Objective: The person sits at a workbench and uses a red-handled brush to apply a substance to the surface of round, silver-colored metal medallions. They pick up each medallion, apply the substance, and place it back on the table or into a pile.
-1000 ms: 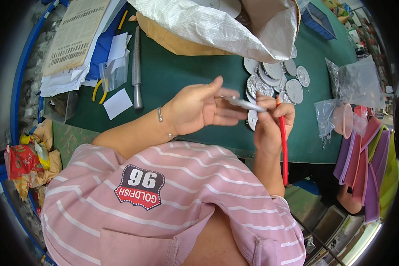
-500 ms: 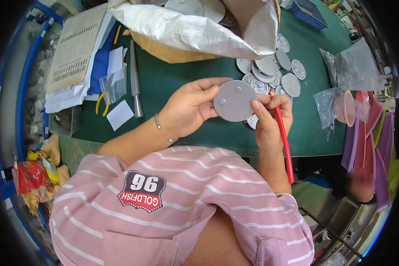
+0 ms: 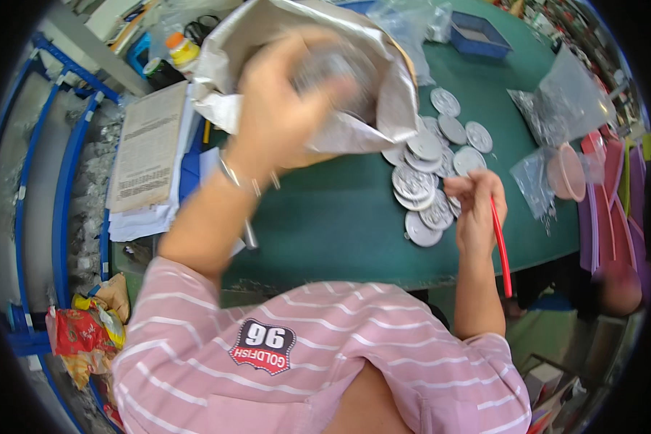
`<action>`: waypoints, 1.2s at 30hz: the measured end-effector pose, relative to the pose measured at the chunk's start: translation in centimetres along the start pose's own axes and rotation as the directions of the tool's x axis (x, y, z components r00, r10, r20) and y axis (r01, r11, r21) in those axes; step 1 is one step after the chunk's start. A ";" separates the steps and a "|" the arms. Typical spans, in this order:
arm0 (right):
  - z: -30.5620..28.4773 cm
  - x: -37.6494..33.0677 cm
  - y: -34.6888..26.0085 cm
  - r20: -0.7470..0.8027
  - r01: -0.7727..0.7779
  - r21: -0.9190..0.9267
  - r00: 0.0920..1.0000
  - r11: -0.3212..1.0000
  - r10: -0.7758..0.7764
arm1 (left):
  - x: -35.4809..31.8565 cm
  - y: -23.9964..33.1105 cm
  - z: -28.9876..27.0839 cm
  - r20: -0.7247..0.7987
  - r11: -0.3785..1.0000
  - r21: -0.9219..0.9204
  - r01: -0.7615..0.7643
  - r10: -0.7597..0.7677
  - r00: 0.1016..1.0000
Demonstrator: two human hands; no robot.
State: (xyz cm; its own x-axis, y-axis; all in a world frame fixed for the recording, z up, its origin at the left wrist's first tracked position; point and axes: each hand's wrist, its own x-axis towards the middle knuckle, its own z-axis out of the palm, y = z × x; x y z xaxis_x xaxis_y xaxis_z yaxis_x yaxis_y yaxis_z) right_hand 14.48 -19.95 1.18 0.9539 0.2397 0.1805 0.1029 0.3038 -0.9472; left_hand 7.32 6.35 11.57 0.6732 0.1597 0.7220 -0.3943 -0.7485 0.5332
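Observation:
My left hand [image 3: 289,101], smeared by motion, reaches into the mouth of a silver-lined paper bag [image 3: 380,136]. Its thumb and fingers close around a blurred grey metal disc [image 3: 340,69]. A thin red pencil-like stick [image 3: 500,249] is gripped in my right hand [image 3: 479,206], pointing down past the wrist. That hand hovers beside the near right side of a loose heap of round metal discs [image 3: 414,182]. Some discs lie with a raised relief up, others plain side up. What lies deeper in the bag is hidden by my hand.
Papers [image 3: 148,148] are stacked left of the bag. A blue tray [image 3: 479,36] stands at the far right of the green table [image 3: 318,224]. Plastic bags [image 3: 575,101] and a pink cup [image 3: 566,173] sit along the right edge. Blue shelving [image 3: 72,166] rises at left.
My left hand has moved from the disc held before me, up and left into the bag. The right hand no longer touches that disc and has shifted right, keeping the red stick.

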 end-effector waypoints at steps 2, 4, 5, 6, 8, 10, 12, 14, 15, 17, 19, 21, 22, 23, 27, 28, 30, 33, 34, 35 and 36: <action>-1.4 1.0 0.4 0.070 -0.005 -0.217 0.997 0.976 0.020 | 3.2 -3.5 -1.2 0.180 0.966 0.114 0.233 -0.250 0.951; -1.3 1.8 0.5 0.079 0.095 -0.327 0.994 0.940 -0.073 | 4.5 -6.8 -1.9 0.165 0.736 0.677 -0.003 -0.148 0.975; -1.9 2.5 1.1 0.115 0.154 -0.328 0.986 0.932 -0.122 | 4.6 -7.9 -1.6 0.148 0.652 0.757 -0.044 -0.105 0.983; -2.7 3.4 2.2 0.129 0.167 -0.504 0.985 0.848 -0.118 | 4.7 -8.5 -1.2 0.134 0.556 0.828 -0.078 -0.060 0.989; -2.2 4.5 3.1 0.210 0.282 -0.559 0.958 0.780 -0.196 | 5.1 -9.0 -0.2 0.111 0.520 0.853 -0.054 -0.079 0.991; -0.3 5.4 3.2 0.321 0.385 -0.673 0.921 0.631 -0.220 | 4.9 -9.8 -0.1 0.111 0.503 0.861 -0.076 -0.039 0.993; 1.5 6.4 3.8 0.371 0.337 -0.792 0.928 0.509 -0.038 | 4.4 -11.0 -1.2 0.134 0.505 0.850 -0.149 0.067 0.989; 2.3 7.5 4.0 0.392 0.352 -0.855 0.919 0.382 0.031 | 4.0 -7.3 -1.4 0.081 0.733 0.674 -0.087 0.044 0.996; 2.1 7.8 4.3 0.390 0.350 -0.882 0.918 0.316 0.070 | 3.3 -4.7 -1.1 0.068 0.828 0.558 -0.059 0.025 0.997; 1.0 8.3 5.5 0.362 0.387 -0.828 0.922 0.406 -0.140 | 1.5 -0.1 -0.3 -0.020 0.937 0.313 -0.151 0.166 0.986; -0.4 9.1 5.7 0.310 0.437 -0.786 0.891 0.438 -0.331 | -2.1 3.2 0.5 -0.019 0.973 0.175 -0.149 0.154 0.988; -1.6 9.0 5.1 0.197 0.422 -0.641 0.898 0.641 -0.395 | -5.4 4.1 1.7 0.094 0.982 0.017 -0.190 0.188 0.978; -1.6 8.8 4.8 0.141 0.417 -0.543 0.901 0.729 -0.411 | -7.4 4.6 2.6 0.176 0.989 -0.135 0.059 -0.035 0.984; -1.3 8.0 4.5 0.117 0.393 -0.431 0.917 0.812 -0.381 | -8.9 4.5 3.3 0.337 0.930 -0.219 0.296 -0.212 0.917; 0.1 3.0 2.2 0.159 0.307 -0.055 0.942 0.950 -0.295 | -11.8 2.5 7.0 0.884 -0.262 -0.341 0.903 -0.417 0.212; 0.2 1.6 1.8 0.192 0.289 0.008 0.939 0.957 -0.285 | -12.0 1.5 7.9 0.937 -0.463 -0.285 0.839 -0.318 0.143; 1.2 -0.7 1.6 0.268 0.201 0.065 0.940 0.978 -0.211 | -13.5 0.4 8.6 0.967 -0.678 -0.254 0.690 -0.171 0.188; 2.2 -1.8 1.3 0.291 0.158 0.052 0.942 0.986 -0.166 | -14.8 -0.4 8.6 0.935 -0.732 -0.297 0.614 -0.093 0.342; 2.3 -2.2 1.3 0.286 0.150 0.027 0.946 0.988 -0.151 | -15.2 -0.5 8.7 0.934 -0.740 -0.289 0.608 -0.077 0.350; 2.4 -2.2 1.5 0.284 0.119 0.057 0.950 0.991 -0.131 | -15.6 -0.5 8.7 0.932 -0.748 -0.281 0.601 -0.062 0.358; 2.4 -2.3 1.6 0.287 0.116 0.056 0.950 0.992 -0.127 | -15.8 -0.6 8.8 0.929 -0.756 -0.274 0.595 -0.048 0.367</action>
State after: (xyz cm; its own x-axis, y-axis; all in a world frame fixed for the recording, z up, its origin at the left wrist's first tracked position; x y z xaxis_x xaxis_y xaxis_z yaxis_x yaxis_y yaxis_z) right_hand 11.80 -17.81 -0.14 0.8121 0.4533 0.3674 0.1966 0.3803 -0.9037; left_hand 2.37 -1.37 -4.04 0.8470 -0.5036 -0.1704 0.5272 0.8369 0.1470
